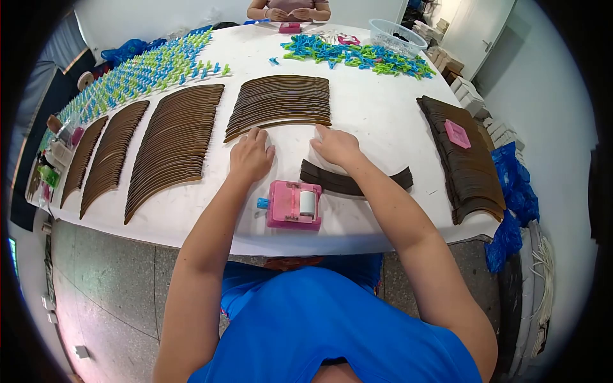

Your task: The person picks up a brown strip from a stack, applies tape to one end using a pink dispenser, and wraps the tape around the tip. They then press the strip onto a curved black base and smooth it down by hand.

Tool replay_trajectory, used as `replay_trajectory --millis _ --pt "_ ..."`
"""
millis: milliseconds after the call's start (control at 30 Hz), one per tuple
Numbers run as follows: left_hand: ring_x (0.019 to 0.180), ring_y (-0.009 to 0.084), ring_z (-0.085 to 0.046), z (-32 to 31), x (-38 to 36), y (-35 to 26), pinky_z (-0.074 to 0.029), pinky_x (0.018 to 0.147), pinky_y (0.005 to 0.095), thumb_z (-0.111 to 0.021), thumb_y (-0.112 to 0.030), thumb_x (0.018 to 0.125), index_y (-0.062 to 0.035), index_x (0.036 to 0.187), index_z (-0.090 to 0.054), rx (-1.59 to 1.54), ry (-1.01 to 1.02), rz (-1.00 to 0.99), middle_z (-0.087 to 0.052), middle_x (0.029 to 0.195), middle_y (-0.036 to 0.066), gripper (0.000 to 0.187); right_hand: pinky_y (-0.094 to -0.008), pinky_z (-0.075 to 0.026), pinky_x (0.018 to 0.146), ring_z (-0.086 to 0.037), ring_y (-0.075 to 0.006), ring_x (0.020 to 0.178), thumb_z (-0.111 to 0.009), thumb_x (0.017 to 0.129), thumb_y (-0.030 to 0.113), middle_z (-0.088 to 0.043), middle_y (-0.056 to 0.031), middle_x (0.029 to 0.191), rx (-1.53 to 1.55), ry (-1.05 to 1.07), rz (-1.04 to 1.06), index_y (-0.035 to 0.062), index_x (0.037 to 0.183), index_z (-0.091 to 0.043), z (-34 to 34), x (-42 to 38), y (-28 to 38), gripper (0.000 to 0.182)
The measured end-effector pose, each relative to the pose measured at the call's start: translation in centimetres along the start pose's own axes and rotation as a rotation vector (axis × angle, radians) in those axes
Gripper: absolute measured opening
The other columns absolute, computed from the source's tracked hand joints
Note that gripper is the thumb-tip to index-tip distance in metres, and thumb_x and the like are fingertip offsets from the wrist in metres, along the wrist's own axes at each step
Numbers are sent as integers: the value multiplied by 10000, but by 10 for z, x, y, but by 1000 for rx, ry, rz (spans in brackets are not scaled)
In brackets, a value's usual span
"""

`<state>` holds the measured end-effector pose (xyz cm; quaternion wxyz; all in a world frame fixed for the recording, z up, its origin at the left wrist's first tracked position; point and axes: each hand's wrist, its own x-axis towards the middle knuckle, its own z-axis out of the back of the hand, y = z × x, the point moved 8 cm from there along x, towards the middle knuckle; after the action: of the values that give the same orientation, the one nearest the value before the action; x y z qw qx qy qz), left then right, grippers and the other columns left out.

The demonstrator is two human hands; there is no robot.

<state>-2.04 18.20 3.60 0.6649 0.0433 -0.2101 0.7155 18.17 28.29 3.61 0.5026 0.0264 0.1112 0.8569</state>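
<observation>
A row of curved brown strips (pixel 281 99) lies overlapped on the white table, and a small gap sets off its nearest strip. My left hand (pixel 253 155) rests at the near edge of this row, fingertips on the nearest strip, thumb apart. At the strip's right end, my right hand (pixel 337 147) touches it with the index finger, its thumb apart from that finger and its other fingers partly hidden. Under my right forearm is a dark curved stack of strips (pixel 341 180), partly covered. A pink tape dispenser (pixel 283 207) with a white roll stands between my forearms.
More brown strip rows (pixel 175 131) lie to the left. A large strip pile (pixel 461 166) bearing a pink piece (pixel 457 134) is at the right. Blue and green clips (pixel 357 54) lie behind, near a clear basket (pixel 397 36). Another person (pixel 289 11) sits across the table.
</observation>
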Motion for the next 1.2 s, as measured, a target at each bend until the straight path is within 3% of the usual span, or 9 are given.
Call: replay_trajectory --millis 100,167,400,467,667,1200 --pt "1218 370 -622 0 0 -1 -508 1036 476 -642 -348 987 -42 1322 -608 -9 8 9 -592 1434 136 455 -528 -571 935 -728 -362 1116 -506 1023 445 -769 -175 1178 9 14 -14 105 1343 -598 -1 3 0 477" --pt "1206 373 -628 0 0 -1 -511 1030 476 -643 -348 986 -41 1315 -610 -13 7 13 -593 1430 136 451 -517 -564 959 -718 -389 1136 -498 1012 467 -758 -196 1219 6 34 -33 167 1503 -542 -5 7 -3 576" --pt "1134 377 -658 -3 6 -6 -532 973 495 -647 -330 973 -44 1245 -624 -19 -15 -32 -633 1329 135 395 -519 -567 967 -721 -361 1145 -494 1018 434 -761 -174 1225 21 21 -4 144 1481 -554 -2 2 1 549" --pt "1092 383 -673 -4 9 -13 -541 943 501 -650 -320 965 -43 1190 -629 -31 -36 -79 -658 1258 138 357 -513 -564 981 -719 -365 1154 -485 1020 442 -755 -183 1243 30 7 -22 157 1543 -516 -2 1 0 597" --pt "1154 381 -658 -8 15 -16 -536 961 499 -647 -307 968 -60 1261 -628 -41 32 -17 -646 1316 141 384 -516 -553 999 -709 -407 1164 -497 1014 477 -745 -214 1254 37 -19 -19 171 1556 -514 -8 6 -5 622" --pt "1131 373 -668 -9 15 -19 -535 972 489 -636 -326 976 -45 1295 -613 -28 15 -52 -621 1377 145 426 -519 -557 989 -714 -409 1148 -525 1010 499 -750 -219 1234 55 -34 -39 172 1557 -510 -8 5 -8 637"
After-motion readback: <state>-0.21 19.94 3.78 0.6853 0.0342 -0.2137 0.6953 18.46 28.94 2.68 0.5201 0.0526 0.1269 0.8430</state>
